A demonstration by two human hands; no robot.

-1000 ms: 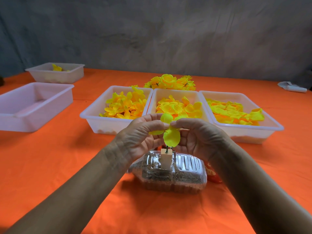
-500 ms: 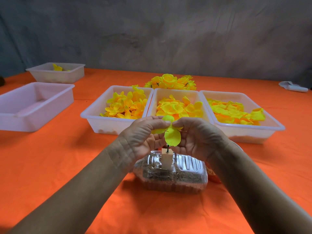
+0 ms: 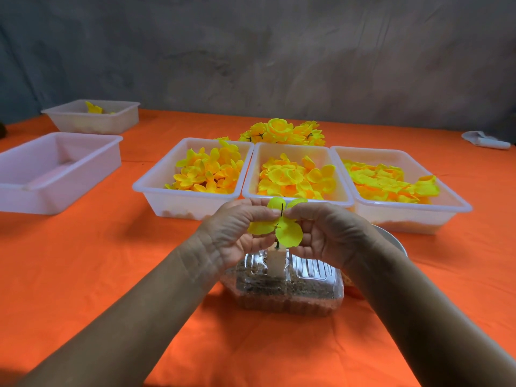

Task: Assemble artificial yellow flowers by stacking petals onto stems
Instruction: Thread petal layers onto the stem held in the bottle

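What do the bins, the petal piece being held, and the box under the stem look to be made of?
Bins: translucent white plastic, probably; contents show faintly through the walls. Petal piece: thin matte yellow fabric or foam, cannot tell which. Box: clear glossy plastic with ribbed lid, brown grains visible inside.

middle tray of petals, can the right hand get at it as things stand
Probably not yet: the middle tray lies open just beyond the right hand, but its grip holds the petal piece on the stem.
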